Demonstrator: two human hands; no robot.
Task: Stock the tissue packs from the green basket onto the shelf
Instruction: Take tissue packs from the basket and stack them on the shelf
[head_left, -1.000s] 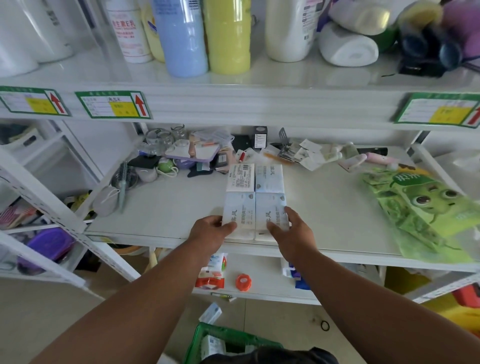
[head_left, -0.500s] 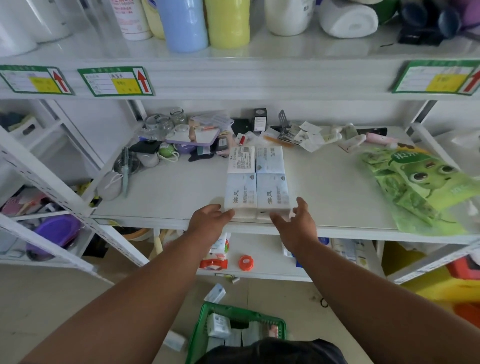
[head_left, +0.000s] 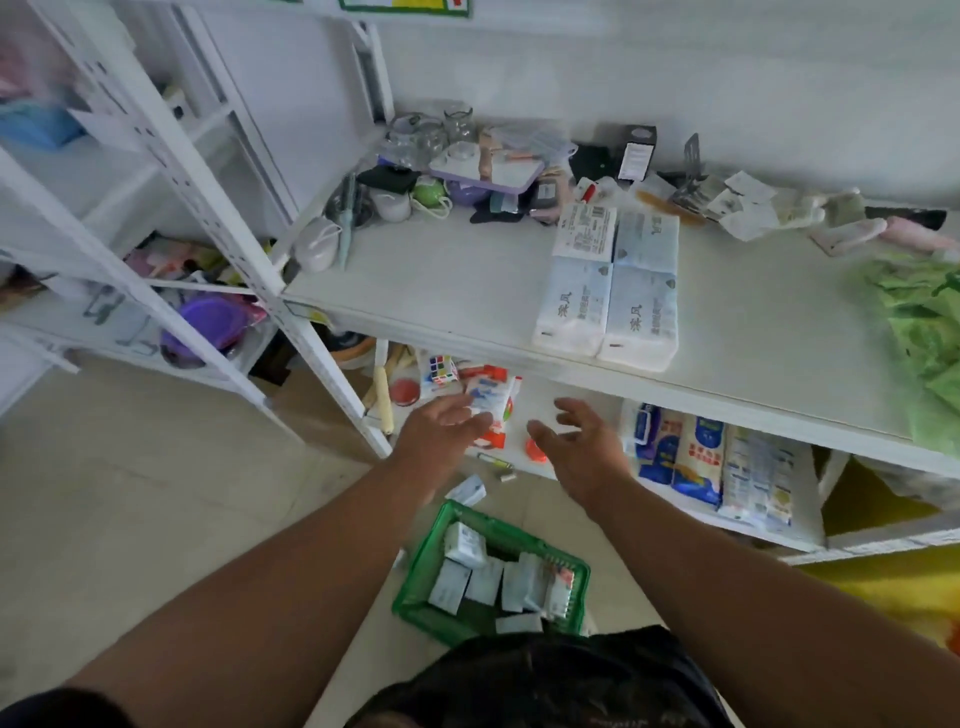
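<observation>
Several pale blue and white tissue packs (head_left: 609, 283) lie in a tidy block on the white shelf (head_left: 452, 280), reaching its front edge. Below the shelf edge, my left hand (head_left: 441, 428) and my right hand (head_left: 576, 447) hover open and empty, fingers spread, palms facing each other. On the floor beneath them stands the green basket (head_left: 423, 577) with several more tissue packs (head_left: 485, 574) inside. One loose tissue pack (head_left: 467, 490) lies on the floor just behind the basket.
Clutter of small items (head_left: 467, 161) fills the back of the shelf. A green bag (head_left: 919, 332) lies at its right end. The lower shelf holds packaged goods (head_left: 711, 457) and a puzzle cube (head_left: 441, 370). A white upright post (head_left: 311, 332) stands left.
Both hands have let go of the tissue packs on the shelf and dropped below the shelf edge. The view has tilted down, so the basket now shows fully.
</observation>
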